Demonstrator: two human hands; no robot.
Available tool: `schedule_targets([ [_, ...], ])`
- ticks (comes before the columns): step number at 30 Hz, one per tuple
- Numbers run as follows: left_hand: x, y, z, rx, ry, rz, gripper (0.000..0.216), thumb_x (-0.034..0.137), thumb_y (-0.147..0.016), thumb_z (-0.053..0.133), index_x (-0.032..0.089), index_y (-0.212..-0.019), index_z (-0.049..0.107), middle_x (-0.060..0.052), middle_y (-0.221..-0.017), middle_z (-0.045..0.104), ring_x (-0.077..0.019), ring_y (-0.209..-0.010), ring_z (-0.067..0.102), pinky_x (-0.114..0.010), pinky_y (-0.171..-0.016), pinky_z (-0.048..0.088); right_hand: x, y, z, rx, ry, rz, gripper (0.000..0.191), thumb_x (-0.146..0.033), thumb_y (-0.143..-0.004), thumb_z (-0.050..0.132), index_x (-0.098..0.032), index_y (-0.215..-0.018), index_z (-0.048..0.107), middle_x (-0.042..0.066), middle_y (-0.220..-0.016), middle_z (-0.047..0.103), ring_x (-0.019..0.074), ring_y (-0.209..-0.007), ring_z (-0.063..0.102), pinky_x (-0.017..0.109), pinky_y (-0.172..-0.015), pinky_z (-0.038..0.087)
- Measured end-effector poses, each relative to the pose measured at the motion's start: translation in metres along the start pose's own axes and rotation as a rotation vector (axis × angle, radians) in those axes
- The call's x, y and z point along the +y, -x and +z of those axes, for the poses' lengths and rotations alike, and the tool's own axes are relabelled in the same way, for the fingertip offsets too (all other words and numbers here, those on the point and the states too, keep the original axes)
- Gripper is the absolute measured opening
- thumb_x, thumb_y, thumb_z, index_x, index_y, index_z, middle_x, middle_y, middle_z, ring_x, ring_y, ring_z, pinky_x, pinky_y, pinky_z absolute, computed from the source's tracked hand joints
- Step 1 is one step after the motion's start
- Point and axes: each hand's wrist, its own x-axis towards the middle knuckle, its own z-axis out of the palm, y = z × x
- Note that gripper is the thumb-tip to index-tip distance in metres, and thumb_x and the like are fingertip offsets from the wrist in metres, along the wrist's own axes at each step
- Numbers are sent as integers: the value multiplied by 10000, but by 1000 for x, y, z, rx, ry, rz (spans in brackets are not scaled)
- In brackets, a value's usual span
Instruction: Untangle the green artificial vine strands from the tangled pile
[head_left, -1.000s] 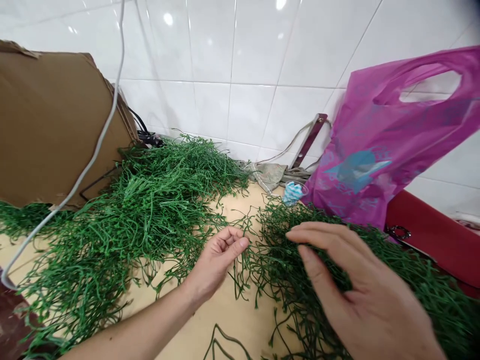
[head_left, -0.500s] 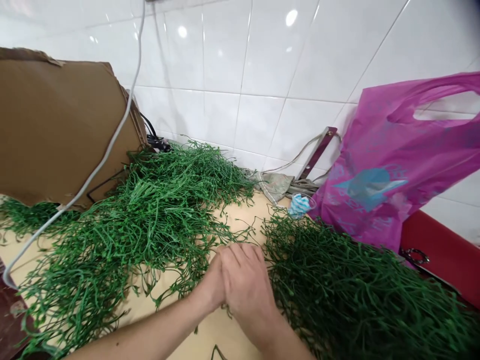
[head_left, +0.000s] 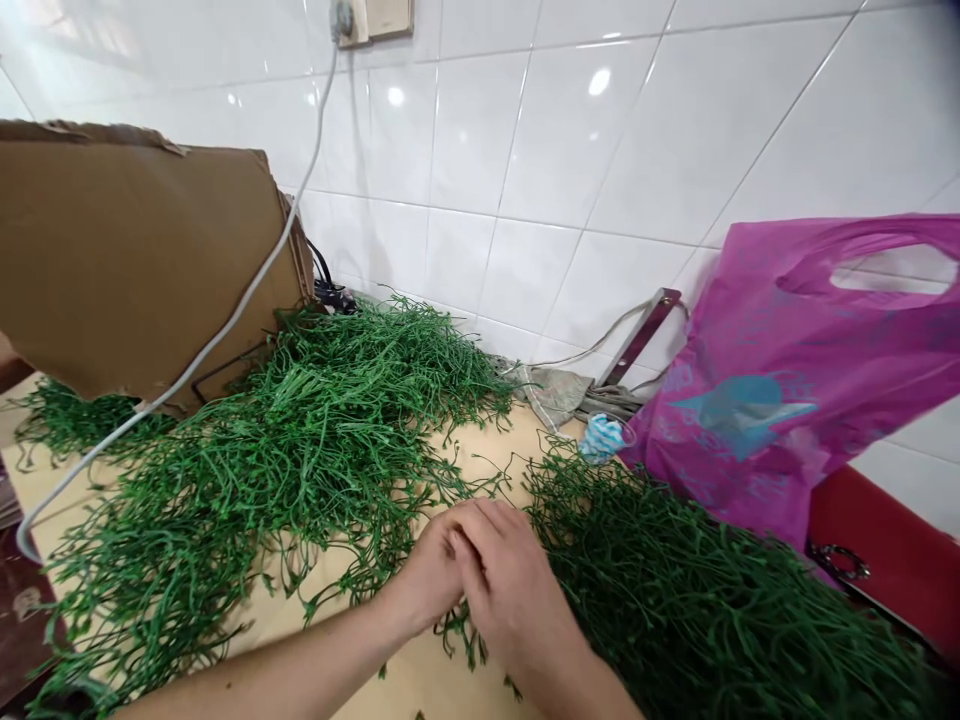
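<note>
Slender green stems with small knobbed tips (head_left: pixel 337 400) lie in two loose heaps on the pale-yellow tabletop (head_left: pixel 420 680), a few showing between them. Apart a second ago, the bare left hand (head_left: pixel 437 553) and bare right hand (head_left: pixel 514 580) now meet there — the right laid over the left, bringing both to one spot. Their fingers curl close together; whether they clamp any stems, I cannot tell.

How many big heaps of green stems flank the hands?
2. The left heap spreads in front of the cardboard; the right heap lies in front of the purple bag. More may be hidden behind the cardboard.
</note>
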Motion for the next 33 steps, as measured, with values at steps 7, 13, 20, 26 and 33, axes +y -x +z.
schedule_targets([
  [7,0,1,-6,-56,92,-66,370,485,-769,758,147,-836,623,23,-706,559,-105,-671,478,-222,-664,373,-5,-15,-79,-60,-144,162,170,-138,-942,472,-210,-915,623,28,-891,668,173,-835,615,307,-765,474],
  [13,6,8,-7,-116,114,-15,377,479,-744,788,154,-842,623,36,-715,547,-89,-669,462,-211,-649,355,-19,14,-73,-66,8,231,134,-173,-913,543,-221,-953,662,46,-950,695,219,-910,620,382,-824,489],
  [20,15,22,-2,-282,37,27,332,445,-739,798,161,-810,643,23,-733,586,-109,-688,511,-240,-683,409,-24,51,-54,5,-400,563,134,-322,-879,586,-208,-855,652,8,-811,680,174,-785,620,301,-739,492],
  [26,3,28,-2,-439,-125,-25,320,417,-750,795,145,-829,646,15,-739,584,-103,-685,488,-237,-653,365,-20,81,-43,80,-481,638,170,-344,-814,615,-189,-751,647,5,-698,645,160,-661,581,273,-620,486],
  [33,3,29,5,-381,16,-90,376,517,-847,673,165,-867,545,1,-785,556,-131,-751,544,-275,-746,397,-7,94,-48,227,-683,758,260,-457,-779,714,-201,-828,711,27,-763,682,178,-712,607,283,-652,505],
])
